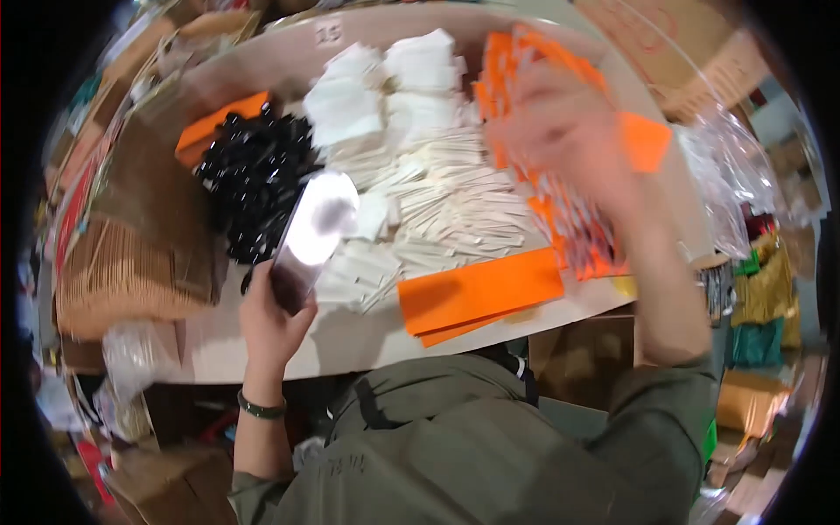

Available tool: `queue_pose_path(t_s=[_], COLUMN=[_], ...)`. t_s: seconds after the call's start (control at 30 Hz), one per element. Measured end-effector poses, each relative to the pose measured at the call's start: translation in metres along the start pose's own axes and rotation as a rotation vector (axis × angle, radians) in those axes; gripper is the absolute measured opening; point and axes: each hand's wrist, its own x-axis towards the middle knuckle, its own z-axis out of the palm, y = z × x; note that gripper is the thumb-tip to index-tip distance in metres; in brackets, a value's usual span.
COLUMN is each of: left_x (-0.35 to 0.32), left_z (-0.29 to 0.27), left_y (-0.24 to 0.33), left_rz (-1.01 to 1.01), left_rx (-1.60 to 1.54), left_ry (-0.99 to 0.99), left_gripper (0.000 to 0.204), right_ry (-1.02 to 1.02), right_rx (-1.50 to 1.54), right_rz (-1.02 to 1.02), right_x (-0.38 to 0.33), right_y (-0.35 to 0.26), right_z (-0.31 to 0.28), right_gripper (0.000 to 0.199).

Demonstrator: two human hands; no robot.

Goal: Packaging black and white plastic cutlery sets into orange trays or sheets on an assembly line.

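My left hand point(273, 324) is closed around the lower end of a flat, glossy rectangular thing point(319, 214). Bright glare washes out its face, so its kind cannot be told. Beside it lies a heap of shiny black pieces point(254, 171). My right hand point(573, 131), smeared by motion, is over a long pile of orange packets point(564, 227) on the right; its fingers cannot be made out. Between the hands are stacks of white squares point(346, 105) and many narrow white strips point(459, 197). Flat orange sheets point(481, 290) lie at the table's near edge.
A pale table point(227, 346) with a raised back rim carries everything. Stacked brown cardboard point(122, 280) stands at its left end. An orange piece point(643, 142) rests near the right rim. Clear plastic bags point(722, 175) hang at the right, and a carton point(682, 52) stands beyond.
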Motion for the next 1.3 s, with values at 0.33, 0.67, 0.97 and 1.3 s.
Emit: queue_pose_path(t_s=[0.33, 0.67, 0.97, 1.3], left_x=[-0.064, -0.089, -0.071, -0.039], left_z=[0.075, 0.033, 0.005, -0.008], left_y=[0.021, -0.01, -0.018, -0.081], left_rz=[0.051, -0.263, -0.038, -0.027], left_rx=[-0.697, 0.163, 0.25, 0.282], left_ry=[-0.834, -0.337, -0.642, -0.083], left_gripper=[0.048, 0.056, 0.074, 0.043], right_ry=[-0.555, -0.459, -0.404, -0.242], right_rx=[-0.098, -0.299, -0.091, -0.155], right_rz=[-0.245, 0.362, 0.317, 0.41], right_x=[-0.118, -0.11, -0.11, -0.046], right_y=[0.027, -0.013, -0.019, 0.045], right_z=[0.178, 0.217, 0.253, 0.237], right_gripper=[0.047, 0.029, 0.019, 0.025])
